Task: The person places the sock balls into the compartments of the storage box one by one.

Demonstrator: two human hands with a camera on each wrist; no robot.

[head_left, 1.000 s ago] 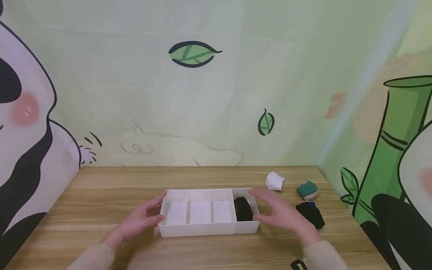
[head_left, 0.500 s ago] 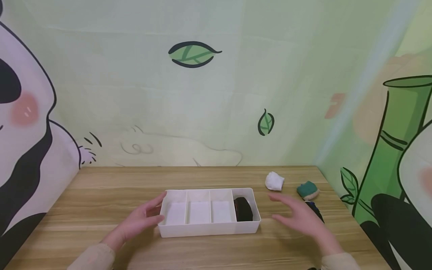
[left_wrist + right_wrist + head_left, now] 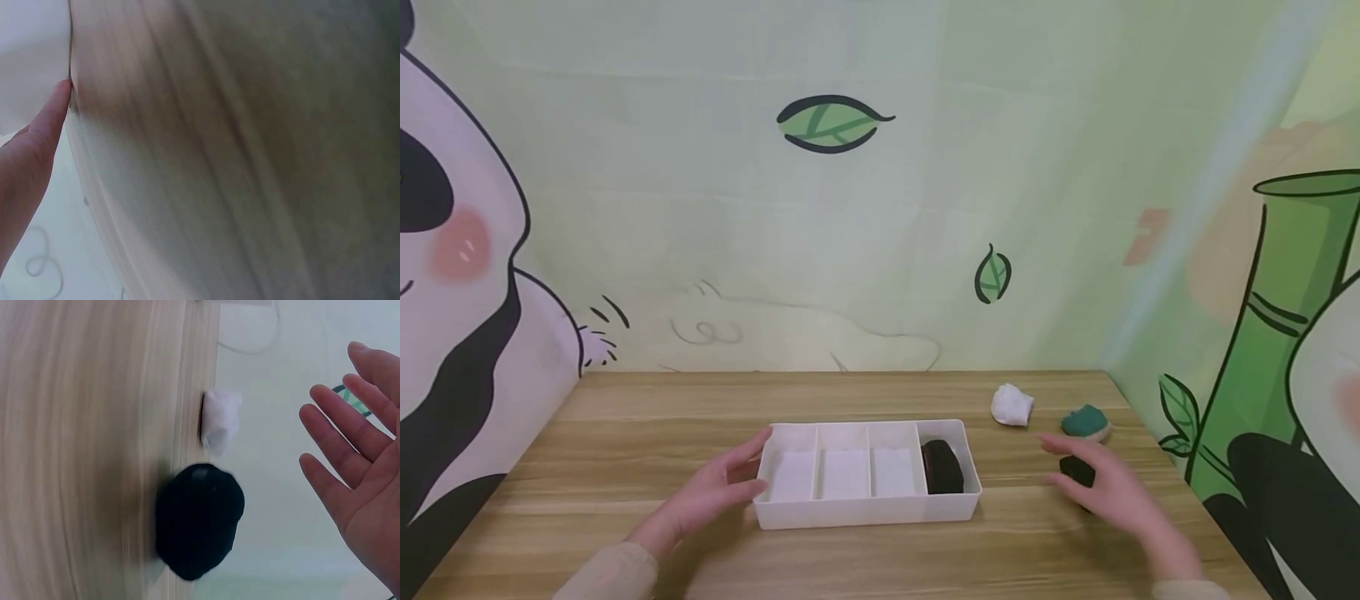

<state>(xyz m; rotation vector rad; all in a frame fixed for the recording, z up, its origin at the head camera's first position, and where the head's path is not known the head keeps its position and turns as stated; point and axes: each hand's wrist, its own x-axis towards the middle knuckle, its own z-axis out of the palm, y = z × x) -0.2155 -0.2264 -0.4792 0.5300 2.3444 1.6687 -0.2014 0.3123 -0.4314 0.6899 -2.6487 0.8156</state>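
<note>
A white divided box [image 3: 865, 511] lies lengthwise on the table. Its rightmost compartment holds a dark rolled cloth bundle [image 3: 943, 467]; the several others show bare floors. My left hand [image 3: 718, 487] rests its fingertips and thumb against the box's left end, and in the left wrist view a finger touches the box wall [image 3: 31, 62]. Well right of the box, my right hand [image 3: 1108, 485] hovers with spread fingers over a black cloth bundle [image 3: 1076, 471], partly hiding it. The right wrist view shows that black bundle [image 3: 199, 522] apart from the relaxed, empty fingers.
Behind the right hand sit a green-and-beige cloth bundle [image 3: 1084, 422] and a white cloth bundle [image 3: 1012, 405]. The wooden table [image 3: 850, 567] meets a printed wall covering [image 3: 880, 250] at the back and on the right.
My right hand has left the box's right end and moved right to the black bundle. The left hand stays against the box, which has not moved.
</note>
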